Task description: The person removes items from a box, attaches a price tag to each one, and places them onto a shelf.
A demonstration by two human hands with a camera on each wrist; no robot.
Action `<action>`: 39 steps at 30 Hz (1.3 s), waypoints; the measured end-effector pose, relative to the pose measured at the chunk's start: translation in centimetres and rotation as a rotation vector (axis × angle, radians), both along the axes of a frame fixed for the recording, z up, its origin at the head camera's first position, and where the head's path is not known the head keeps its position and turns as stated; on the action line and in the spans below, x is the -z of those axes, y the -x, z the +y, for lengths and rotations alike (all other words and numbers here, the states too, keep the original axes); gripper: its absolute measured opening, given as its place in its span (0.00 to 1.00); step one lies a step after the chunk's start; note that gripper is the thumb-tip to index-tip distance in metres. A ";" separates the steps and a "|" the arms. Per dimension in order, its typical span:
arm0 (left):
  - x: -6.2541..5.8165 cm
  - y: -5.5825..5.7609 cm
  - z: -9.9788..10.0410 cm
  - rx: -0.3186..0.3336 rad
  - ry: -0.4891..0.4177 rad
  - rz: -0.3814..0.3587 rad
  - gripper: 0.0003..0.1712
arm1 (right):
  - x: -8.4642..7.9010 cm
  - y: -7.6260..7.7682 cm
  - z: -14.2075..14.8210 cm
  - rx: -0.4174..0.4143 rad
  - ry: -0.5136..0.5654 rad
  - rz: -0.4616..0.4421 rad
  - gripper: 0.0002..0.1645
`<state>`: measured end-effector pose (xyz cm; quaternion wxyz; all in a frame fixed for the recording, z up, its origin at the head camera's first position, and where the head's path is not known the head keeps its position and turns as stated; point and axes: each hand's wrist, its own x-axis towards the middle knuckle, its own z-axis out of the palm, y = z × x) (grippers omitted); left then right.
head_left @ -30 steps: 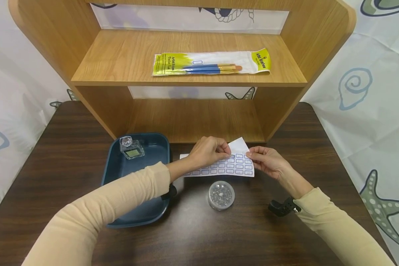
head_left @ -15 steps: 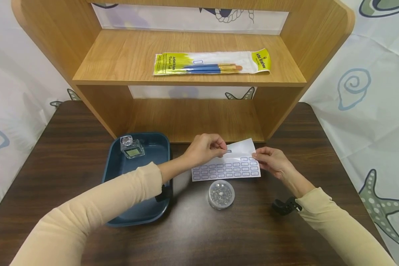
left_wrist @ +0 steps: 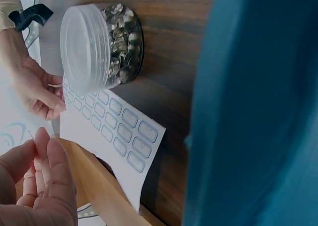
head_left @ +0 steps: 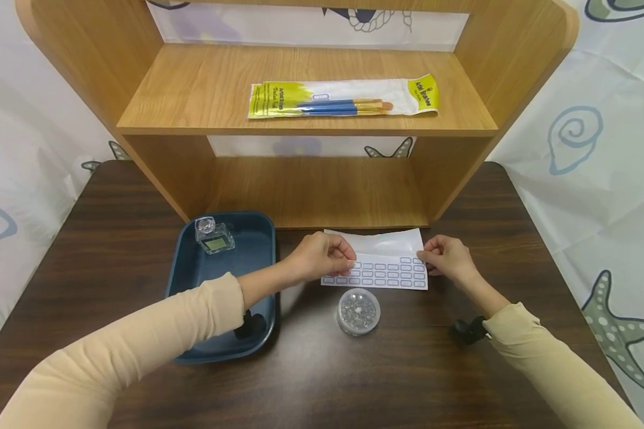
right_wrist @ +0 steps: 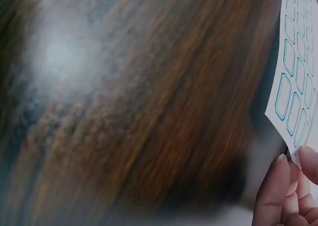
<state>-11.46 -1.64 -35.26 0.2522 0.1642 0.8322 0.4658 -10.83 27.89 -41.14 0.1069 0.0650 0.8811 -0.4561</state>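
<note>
A sheet of sticker labels with blue-outlined rectangles lies in front of the shelf; its upper part is bare white backing. My right hand pinches the sheet's right edge between thumb and fingers, as the right wrist view also shows. At the sheet's left side, my left hand overlaps it in the head view. In the left wrist view, a thin edge of a small sticker shows between the left thumb and fingertips. Close in front of the sheet stands a round clear jar filled with small metal pieces.
A dark blue tray sits on the left under the left forearm, with a glass bottle inside. The wooden shelf stands behind the sheet. A packet of artist brushes bearing one label lies on its upper board.
A small sticker has come off the sheet in my left hand, which has moved left and toward me. My right hand and the sheet have shifted slightly right.
</note>
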 end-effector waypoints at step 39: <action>2.0 -7.6 -0.5 0.006 -0.069 0.242 0.02 | -1.1 -9.8 -8.9 -0.384 0.064 0.739 0.18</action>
